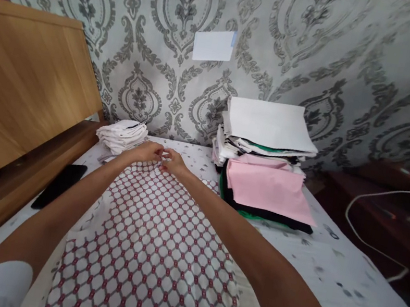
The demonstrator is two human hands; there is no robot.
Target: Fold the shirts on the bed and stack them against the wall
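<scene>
Both hands meet at the far edge of the patterned cloth (148, 249) — left hand (148, 152) and right hand (173, 163) pinching it side by side — while its length runs back toward the person across the bed (335, 271).

Against the patterned wall, a tall stack of folded clothes (264, 153), white on top, pink and black below; to its left, a smaller pile of white cloths (123, 135). Near the bed's left edge, a black phone (59, 185) beside the wooden headboard (19, 83). On the wall, a white card (213, 45); far right, a white cable (379, 221).
</scene>
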